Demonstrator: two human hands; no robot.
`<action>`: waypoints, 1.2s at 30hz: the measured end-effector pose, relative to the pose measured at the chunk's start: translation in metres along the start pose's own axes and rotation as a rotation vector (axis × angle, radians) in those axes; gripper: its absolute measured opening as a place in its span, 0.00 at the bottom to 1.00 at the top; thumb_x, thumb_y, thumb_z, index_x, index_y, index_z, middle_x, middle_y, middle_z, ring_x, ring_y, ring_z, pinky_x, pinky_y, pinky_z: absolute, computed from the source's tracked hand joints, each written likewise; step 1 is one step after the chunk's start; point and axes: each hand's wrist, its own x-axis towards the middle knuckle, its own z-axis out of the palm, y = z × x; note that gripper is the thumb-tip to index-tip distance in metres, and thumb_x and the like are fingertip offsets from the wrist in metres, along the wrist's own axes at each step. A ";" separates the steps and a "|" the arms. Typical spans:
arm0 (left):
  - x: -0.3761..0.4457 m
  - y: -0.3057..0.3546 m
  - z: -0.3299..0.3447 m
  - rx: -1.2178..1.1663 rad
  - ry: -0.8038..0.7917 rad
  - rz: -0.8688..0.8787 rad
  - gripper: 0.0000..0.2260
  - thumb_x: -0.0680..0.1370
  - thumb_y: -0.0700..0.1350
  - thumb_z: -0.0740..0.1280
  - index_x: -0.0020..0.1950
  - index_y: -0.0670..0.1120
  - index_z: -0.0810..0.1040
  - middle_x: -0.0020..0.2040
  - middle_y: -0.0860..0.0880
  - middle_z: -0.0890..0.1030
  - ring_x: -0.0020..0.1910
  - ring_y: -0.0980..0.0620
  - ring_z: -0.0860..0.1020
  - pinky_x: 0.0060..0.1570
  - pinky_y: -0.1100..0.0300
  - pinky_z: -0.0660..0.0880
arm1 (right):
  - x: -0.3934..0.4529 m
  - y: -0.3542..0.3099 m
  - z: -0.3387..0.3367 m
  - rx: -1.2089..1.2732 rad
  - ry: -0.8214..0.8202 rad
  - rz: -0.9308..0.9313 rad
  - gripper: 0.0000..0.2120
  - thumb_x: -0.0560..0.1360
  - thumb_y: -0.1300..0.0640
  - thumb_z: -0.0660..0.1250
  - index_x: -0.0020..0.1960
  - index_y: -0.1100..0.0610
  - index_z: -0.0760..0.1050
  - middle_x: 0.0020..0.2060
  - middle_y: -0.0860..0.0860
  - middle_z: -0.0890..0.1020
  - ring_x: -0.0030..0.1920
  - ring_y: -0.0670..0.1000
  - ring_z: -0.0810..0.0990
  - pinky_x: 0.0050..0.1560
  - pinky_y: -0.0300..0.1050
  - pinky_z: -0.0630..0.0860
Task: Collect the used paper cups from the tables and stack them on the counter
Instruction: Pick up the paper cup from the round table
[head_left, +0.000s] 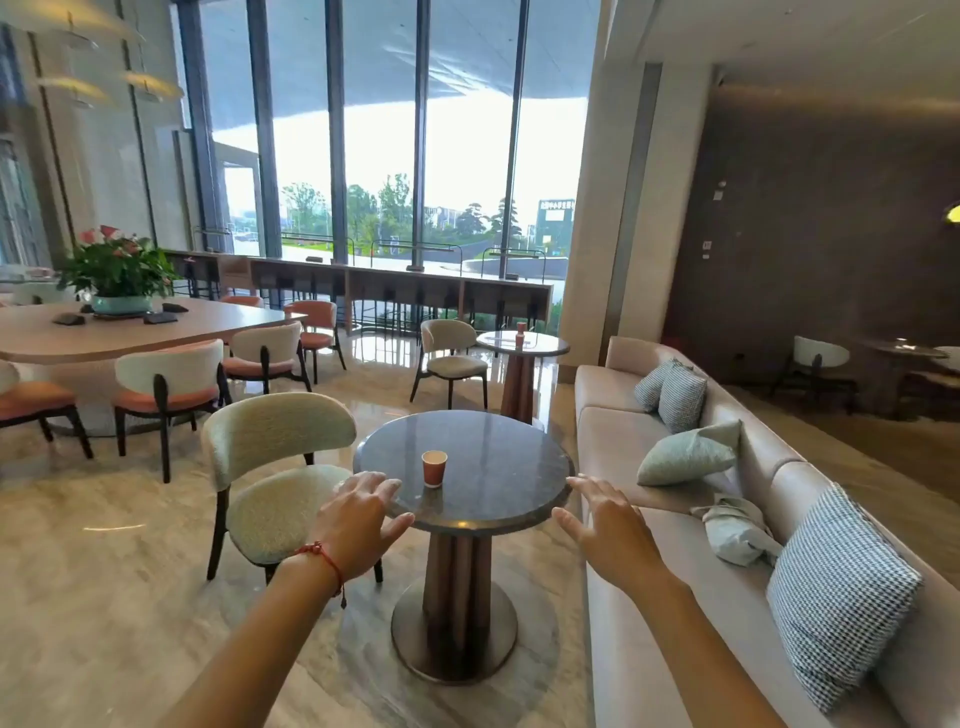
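An orange paper cup (434, 468) was seen standing upright on the near round table (498, 467), left of its middle and close to the near edge. Both hands were held out in front of the table with nothing in them: the left hand (358, 519) was spread just short of the cup, fingers relaxed and apart; the right hand (605, 525) was likewise open, off the table's right edge beside the sofa (613, 431). A second small orange object, probably another cup (521, 328), was visible on the far round table (545, 345). The step in hand was judged to be the first pickup. The cup would best be taken by its side wall with a light grip, kept upright in case liquid remained, and not crushed, so that stacking stayed possible.
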 end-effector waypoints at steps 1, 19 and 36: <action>0.008 -0.005 0.004 -0.007 -0.001 -0.005 0.24 0.78 0.58 0.57 0.71 0.49 0.65 0.71 0.49 0.68 0.70 0.51 0.64 0.68 0.56 0.63 | 0.009 0.001 0.007 0.011 0.000 -0.005 0.26 0.76 0.44 0.63 0.71 0.51 0.64 0.71 0.49 0.67 0.71 0.51 0.65 0.70 0.50 0.63; 0.221 -0.139 0.121 0.011 -0.038 0.016 0.26 0.78 0.59 0.54 0.74 0.50 0.60 0.73 0.50 0.64 0.73 0.51 0.59 0.72 0.55 0.55 | 0.228 0.003 0.168 0.115 -0.074 0.071 0.26 0.76 0.46 0.63 0.71 0.50 0.63 0.72 0.48 0.66 0.72 0.50 0.64 0.71 0.48 0.63; 0.338 -0.166 0.257 -0.072 -0.125 -0.044 0.33 0.79 0.60 0.44 0.56 0.40 0.80 0.54 0.41 0.82 0.55 0.41 0.79 0.52 0.44 0.77 | 0.370 0.083 0.322 0.307 -0.149 0.112 0.24 0.74 0.48 0.67 0.68 0.53 0.69 0.66 0.47 0.72 0.65 0.44 0.68 0.64 0.34 0.63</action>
